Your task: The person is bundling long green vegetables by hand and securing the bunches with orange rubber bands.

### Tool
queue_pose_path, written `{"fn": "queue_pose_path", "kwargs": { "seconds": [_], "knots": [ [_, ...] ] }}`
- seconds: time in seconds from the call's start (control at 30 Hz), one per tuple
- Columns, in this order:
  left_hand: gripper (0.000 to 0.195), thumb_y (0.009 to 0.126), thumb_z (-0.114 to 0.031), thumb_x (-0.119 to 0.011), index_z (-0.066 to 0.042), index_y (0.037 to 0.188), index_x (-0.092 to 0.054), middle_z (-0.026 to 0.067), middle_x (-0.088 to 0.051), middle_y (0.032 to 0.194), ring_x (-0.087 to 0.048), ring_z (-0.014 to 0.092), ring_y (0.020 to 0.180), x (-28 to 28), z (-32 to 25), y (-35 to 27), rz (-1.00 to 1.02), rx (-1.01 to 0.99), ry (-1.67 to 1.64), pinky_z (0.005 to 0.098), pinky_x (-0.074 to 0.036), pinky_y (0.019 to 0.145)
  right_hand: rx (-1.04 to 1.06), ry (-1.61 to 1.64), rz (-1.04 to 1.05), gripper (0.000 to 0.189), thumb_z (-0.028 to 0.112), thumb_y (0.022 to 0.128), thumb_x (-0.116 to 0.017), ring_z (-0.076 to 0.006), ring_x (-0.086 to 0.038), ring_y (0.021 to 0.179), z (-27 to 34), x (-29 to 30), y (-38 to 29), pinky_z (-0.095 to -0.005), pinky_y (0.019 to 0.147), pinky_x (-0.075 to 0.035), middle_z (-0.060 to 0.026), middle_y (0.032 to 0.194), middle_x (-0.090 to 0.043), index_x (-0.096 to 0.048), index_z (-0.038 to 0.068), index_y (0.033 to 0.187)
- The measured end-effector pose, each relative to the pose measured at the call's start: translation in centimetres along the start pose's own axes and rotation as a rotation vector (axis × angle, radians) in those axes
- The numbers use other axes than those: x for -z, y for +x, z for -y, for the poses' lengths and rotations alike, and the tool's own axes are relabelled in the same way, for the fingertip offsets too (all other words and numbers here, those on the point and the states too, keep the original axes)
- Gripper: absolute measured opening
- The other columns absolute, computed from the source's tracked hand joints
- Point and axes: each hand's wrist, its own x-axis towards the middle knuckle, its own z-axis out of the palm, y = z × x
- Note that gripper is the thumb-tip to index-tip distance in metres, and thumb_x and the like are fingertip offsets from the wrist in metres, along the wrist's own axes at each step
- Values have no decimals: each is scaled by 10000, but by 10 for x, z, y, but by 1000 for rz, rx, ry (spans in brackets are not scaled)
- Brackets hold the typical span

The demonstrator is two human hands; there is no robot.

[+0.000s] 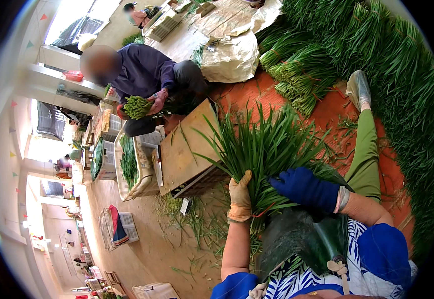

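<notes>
A large bunch of green garlic chives (262,149) stands in front of me, its leaves fanned upward and outward. My left hand (241,194), in a tan glove, grips the bunch on its left side with the thumb up. A red tie (265,210) circles the stems lower down. My right hand (306,188), in a blue glove, lies against the leaves on the right with its fingers bent; whether they pinch any leaves is hidden. Below the hands, a dark green apron (303,239) covers my lap, and the cut ends of the stems are partly hidden.
A wooden board (190,145) with a knife (158,164) at its edge stands to the left. Beyond it a co-worker (146,71) holds a chive bundle (136,107). Tied bundles (303,74) and heaped chives (400,123) flank my outstretched leg (364,157). A white basket (142,187) holds greens.
</notes>
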Motion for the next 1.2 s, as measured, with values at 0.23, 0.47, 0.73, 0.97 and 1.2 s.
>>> {"fn": "queue_pose_path", "kwargs": {
  "seconds": [0.23, 0.47, 0.73, 0.97, 1.2],
  "knots": [
    [247, 855, -63, -673, -5, 1090, -625, 48, -663, 996, -617, 146, 840, -18, -1, -2, 5, 25, 36, 276, -511, 761, -46, -30, -98, 381, 244, 791, -567, -201, -565, 651, -13, -3, -8, -323, 513, -431, -60, 770, -561, -606, 126, 1151],
    [205, 846, -59, -690, -8, 1040, -645, 14, -661, 960, -585, 102, 822, -24, 14, -4, -2, -63, 173, 249, -481, 746, -90, 237, -295, 363, 206, 765, -654, -249, -603, 703, -38, 20, 20, -386, 566, -460, -83, 829, -600, -598, 82, 1101],
    [183, 844, -25, -676, 6, 1020, -636, 29, -653, 958, -591, 125, 838, -25, 20, -3, -10, -93, 215, 246, -477, 781, -86, 127, -99, 146, 186, 800, -575, -262, -570, 509, -27, -12, 34, -390, 431, -414, -38, 577, -523, -613, 89, 902],
    [195, 847, -94, -702, -12, 1018, -658, 6, -664, 954, -574, 99, 824, -21, 18, -7, 17, -116, 203, 259, -470, 745, -353, 1004, -421, 72, 73, 828, -585, -138, -576, 540, -42, -15, 32, -308, 497, -458, -30, 652, -590, -618, 49, 887],
    [210, 848, -107, -702, -17, 1033, -658, 1, -664, 958, -570, 98, 824, -25, 8, -16, 55, -94, 265, 258, -466, 749, -507, 846, -518, 150, 58, 865, -590, -139, -597, 624, -89, 27, 43, -269, 585, -482, -75, 777, -642, -635, 50, 1008]
  ]
}}
